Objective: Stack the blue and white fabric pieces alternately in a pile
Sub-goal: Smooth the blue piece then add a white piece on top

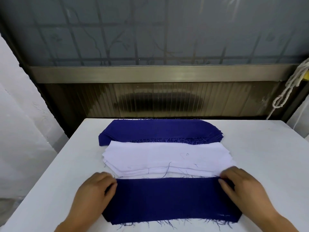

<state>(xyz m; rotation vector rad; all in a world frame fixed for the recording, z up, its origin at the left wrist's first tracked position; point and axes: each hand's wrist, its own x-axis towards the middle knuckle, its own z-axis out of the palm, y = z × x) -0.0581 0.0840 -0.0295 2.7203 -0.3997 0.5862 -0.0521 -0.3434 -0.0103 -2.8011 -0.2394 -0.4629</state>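
A blue fabric piece (167, 198) lies flat on the near part of the white table (259, 148), its edges frayed. My left hand (93, 191) rests on its left end with fingers curled over the edge. My right hand (240, 186) holds its right end, fingertips at the upper right corner. Just beyond it sits a fanned pile of white fabric pieces (167, 158). Behind that, at the table's far edge, lies a pile of blue fabric pieces (155, 129).
A dark ribbed panel and a frosted window (150, 30) stand behind the table. A white cord (287, 87) hangs at the right. White walls flank both sides. Bare tabletop lies left and right of the fabric.
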